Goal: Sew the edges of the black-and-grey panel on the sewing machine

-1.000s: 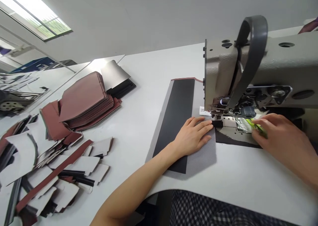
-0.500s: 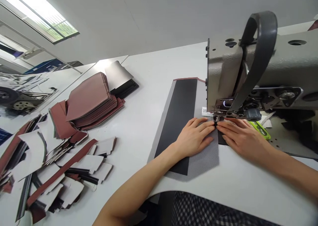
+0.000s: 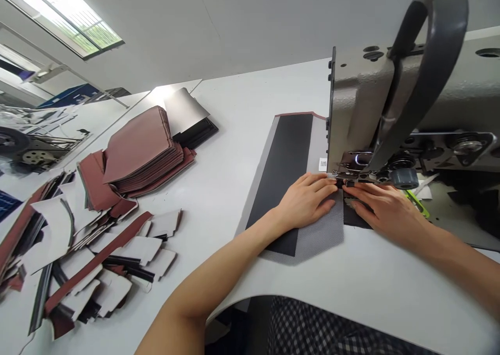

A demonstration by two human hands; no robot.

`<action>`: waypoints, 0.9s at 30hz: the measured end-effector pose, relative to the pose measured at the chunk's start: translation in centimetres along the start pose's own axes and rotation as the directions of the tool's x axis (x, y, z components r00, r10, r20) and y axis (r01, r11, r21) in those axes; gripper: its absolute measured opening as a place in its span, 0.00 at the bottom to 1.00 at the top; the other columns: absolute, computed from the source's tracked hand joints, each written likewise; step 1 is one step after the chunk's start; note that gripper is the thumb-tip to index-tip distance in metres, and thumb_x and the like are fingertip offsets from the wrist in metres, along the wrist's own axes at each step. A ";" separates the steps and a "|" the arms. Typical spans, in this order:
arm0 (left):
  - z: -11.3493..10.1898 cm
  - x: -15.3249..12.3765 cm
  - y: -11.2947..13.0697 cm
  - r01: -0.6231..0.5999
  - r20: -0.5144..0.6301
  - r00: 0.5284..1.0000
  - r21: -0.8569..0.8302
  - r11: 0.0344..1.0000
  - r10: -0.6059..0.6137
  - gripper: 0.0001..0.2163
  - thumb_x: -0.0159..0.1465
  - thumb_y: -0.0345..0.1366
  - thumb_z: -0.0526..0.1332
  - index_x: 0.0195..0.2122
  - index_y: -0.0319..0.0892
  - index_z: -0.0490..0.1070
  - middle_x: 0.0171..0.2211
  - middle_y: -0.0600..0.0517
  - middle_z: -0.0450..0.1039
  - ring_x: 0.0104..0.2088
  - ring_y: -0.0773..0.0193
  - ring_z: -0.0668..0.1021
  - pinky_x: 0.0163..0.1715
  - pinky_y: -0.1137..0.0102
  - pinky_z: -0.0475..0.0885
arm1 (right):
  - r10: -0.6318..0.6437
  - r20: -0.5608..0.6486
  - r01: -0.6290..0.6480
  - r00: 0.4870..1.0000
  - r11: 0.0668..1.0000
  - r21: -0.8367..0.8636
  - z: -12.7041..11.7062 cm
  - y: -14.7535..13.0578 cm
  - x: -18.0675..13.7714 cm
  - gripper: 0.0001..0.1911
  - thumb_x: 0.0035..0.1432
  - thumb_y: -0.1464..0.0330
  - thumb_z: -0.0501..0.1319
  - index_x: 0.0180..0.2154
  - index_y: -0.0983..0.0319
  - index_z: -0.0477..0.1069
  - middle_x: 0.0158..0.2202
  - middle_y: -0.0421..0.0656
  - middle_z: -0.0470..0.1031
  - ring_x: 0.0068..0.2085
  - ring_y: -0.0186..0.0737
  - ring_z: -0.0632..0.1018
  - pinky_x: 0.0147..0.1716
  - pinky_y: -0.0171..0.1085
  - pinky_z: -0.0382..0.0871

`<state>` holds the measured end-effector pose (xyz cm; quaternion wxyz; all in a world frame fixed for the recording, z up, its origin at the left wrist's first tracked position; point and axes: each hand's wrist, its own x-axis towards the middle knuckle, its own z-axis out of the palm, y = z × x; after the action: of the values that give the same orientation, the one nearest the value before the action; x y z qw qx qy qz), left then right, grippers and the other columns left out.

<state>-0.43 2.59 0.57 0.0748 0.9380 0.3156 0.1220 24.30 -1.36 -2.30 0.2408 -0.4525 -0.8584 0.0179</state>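
Note:
My left hand (image 3: 307, 201) lies flat, fingers stretched out, on a grey mesh panel with a wide black strip (image 3: 287, 173) on the white table. Its fingertips reach the presser foot (image 3: 344, 180) of the grey sewing machine (image 3: 394, 100). My right hand (image 3: 385, 209) rests palm down, fingers extended, on a black piece (image 3: 353, 217) just right of the foot, fingertips almost meeting those of the left hand. Green snips (image 3: 417, 201) lie on the machine bed behind my right hand.
A stack of maroon leather pieces (image 3: 144, 149) and grey and black sheets (image 3: 187, 115) sit at the left back. Scattered white-backed and maroon cut pieces (image 3: 89, 256) cover the left front. The table's curved front edge (image 3: 332, 313) is near my lap.
My right hand left the green snips on the machine bed and moved left, flattening beside the presser foot. The left hand stayed on the panel. The view shifted slightly.

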 end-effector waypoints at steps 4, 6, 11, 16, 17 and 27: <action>-0.1 1.1 -1.0 -0.002 0.012 1.000 0.008 1.000 0.002 0.16 0.74 0.41 0.52 0.55 0.39 0.73 0.58 0.47 0.75 0.64 0.53 0.70 0.65 0.57 0.66 | -0.048 -0.066 0.050 0.997 0.998 0.030 -0.7 -0.1 0.0 0.17 0.70 0.69 0.54 0.55 0.59 0.74 0.53 0.46 0.79 0.49 0.47 0.80 0.49 0.48 0.72; 0.0 1.3 -1.2 0.011 0.013 1.000 0.014 1.000 -0.011 0.16 0.75 0.42 0.52 0.55 0.40 0.73 0.58 0.47 0.75 0.64 0.53 0.70 0.65 0.56 0.65 | -0.108 -0.199 0.120 0.974 0.992 0.046 -2.2 -0.5 -0.3 0.14 0.67 0.74 0.57 0.49 0.58 0.77 0.48 0.42 0.81 0.45 0.42 0.82 0.47 0.42 0.74; 0.0 1.3 -1.2 0.020 0.036 0.999 0.018 1.000 -0.021 0.17 0.75 0.43 0.51 0.56 0.41 0.72 0.56 0.47 0.76 0.63 0.53 0.70 0.64 0.56 0.66 | -0.201 -0.429 0.143 0.881 0.976 -0.163 -5.9 -0.6 -1.5 0.14 0.55 0.81 0.62 0.38 0.56 0.72 0.34 0.41 0.80 0.37 0.43 0.81 0.40 0.40 0.76; 0.0 1.3 -1.2 0.017 0.028 0.999 0.017 1.000 -0.018 0.16 0.75 0.42 0.51 0.55 0.42 0.72 0.57 0.47 0.75 0.62 0.53 0.71 0.62 0.57 0.67 | -0.121 -0.268 0.006 0.956 0.919 -0.394 -4.8 1.1 -1.6 0.06 0.60 0.76 0.59 0.39 0.60 0.70 0.38 0.50 0.78 0.45 0.52 0.79 0.49 0.46 0.72; 0.0 1.3 -1.2 0.014 0.022 1.000 0.018 1.000 -0.014 0.16 0.75 0.41 0.51 0.55 0.41 0.73 0.57 0.47 0.75 0.62 0.53 0.71 0.62 0.57 0.67 | -0.098 -0.245 -0.004 0.965 0.923 -0.385 -4.4 1.4 -1.5 0.06 0.60 0.76 0.58 0.37 0.59 0.69 0.36 0.49 0.78 0.44 0.50 0.79 0.51 0.45 0.72; 0.6 3.4 -3.2 -0.001 0.011 1.000 0.044 0.999 0.000 0.16 0.75 0.40 0.50 0.49 0.42 0.76 0.53 0.45 0.77 0.62 0.53 0.72 0.61 0.59 0.68 | -0.106 -0.199 0.028 0.974 0.932 -0.361 -3.7 2.0 -1.8 0.08 0.63 0.75 0.58 0.35 0.58 0.72 0.32 0.44 0.79 0.41 0.47 0.80 0.55 0.44 0.69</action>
<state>0.52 7.20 -0.10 0.0557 0.9402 0.3176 0.1099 28.24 -2.28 -0.27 0.2468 -0.4580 -0.8315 -0.1948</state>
